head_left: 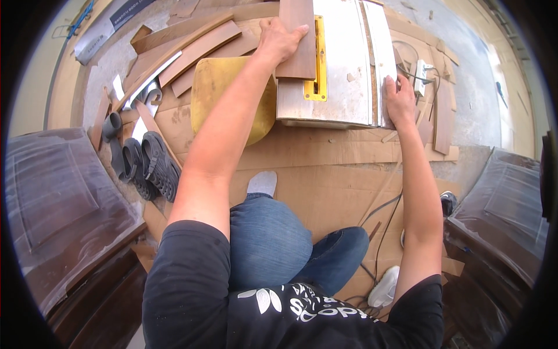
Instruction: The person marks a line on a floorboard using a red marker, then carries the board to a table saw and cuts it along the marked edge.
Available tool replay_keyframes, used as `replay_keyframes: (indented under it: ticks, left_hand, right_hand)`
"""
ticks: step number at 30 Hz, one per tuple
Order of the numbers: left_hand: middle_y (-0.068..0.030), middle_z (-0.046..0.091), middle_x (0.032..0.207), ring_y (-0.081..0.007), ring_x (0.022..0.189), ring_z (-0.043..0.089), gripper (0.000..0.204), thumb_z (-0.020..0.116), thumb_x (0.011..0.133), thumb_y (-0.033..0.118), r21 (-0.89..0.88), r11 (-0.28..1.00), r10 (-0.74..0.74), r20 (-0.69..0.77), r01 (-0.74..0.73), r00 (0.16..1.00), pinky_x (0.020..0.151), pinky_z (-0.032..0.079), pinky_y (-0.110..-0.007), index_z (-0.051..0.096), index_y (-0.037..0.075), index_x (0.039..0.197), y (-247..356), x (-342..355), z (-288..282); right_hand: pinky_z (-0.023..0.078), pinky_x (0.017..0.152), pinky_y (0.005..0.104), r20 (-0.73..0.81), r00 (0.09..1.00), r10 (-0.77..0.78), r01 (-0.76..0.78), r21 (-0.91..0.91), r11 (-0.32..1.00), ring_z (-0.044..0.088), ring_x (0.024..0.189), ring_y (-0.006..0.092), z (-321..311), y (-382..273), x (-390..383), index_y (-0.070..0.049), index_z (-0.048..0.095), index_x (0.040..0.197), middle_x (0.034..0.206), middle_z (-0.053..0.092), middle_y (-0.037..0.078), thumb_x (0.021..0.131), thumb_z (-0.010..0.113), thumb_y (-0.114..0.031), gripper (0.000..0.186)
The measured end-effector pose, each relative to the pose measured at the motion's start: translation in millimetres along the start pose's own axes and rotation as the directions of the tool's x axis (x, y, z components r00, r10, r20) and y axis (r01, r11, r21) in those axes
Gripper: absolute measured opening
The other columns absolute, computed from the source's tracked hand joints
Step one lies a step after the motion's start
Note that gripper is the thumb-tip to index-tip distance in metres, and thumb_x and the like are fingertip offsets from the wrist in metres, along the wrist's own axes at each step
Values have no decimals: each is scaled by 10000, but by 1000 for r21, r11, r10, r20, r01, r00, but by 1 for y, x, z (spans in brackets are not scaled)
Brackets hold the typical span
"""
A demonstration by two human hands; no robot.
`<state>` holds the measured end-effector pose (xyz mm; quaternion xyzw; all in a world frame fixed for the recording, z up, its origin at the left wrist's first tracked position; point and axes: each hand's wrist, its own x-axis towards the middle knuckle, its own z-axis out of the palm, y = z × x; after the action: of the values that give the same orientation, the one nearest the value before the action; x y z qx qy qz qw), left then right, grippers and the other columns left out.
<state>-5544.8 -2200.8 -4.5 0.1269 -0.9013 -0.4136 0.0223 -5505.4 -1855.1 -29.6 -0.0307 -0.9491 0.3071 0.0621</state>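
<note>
My left hand (280,41) grips a brown wooden plank (296,67) that lies lengthwise on a silver table saw (343,87), along the left side of a yellow slotted insert (319,90). My thumb is on the plank's right part and my fingers reach its left edge. My right hand (400,102) has its fingers curled at the silver rail (385,61) on the right edge of the saw's top. A yellow stool (215,78) stands just left of the saw, partly hidden under my left arm.
Wood offcuts (197,55) and grey clogs (151,163) lie on the left. A white power strip (421,75) with cables sits right of the saw. Cardboard (331,180) covers the floor. Dark furniture pieces with plastic sheeting (52,192) flank me on both sides.
</note>
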Motion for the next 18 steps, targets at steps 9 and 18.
replay_keyframes:
  ticks: [9,18]
  left_hand:
    - [-267,426,1454,-403,1310,545,903,687,902,648,47,999,6,-39,-4,999,1102,487,-454,492,-80,1399,-7,-3,6]
    - [-298,411,1430,-435,1315,531,881,677,942,571,35,999,-20,16,19,1000,1138,464,-450,419,-104,1446,2,-20,-1]
  right_hand:
    - [424,1117,438,-2,1000,-30,30,-1,1000,563,1289,389,-1,1,4,31,603,1352,1344,621,248,1020,588,-452,586]
    - [424,1114,452,-8,999,-35,35,-5,999,559,1284,399,2,5,3,21,608,1350,1335,628,254,1025,586,-456,578]
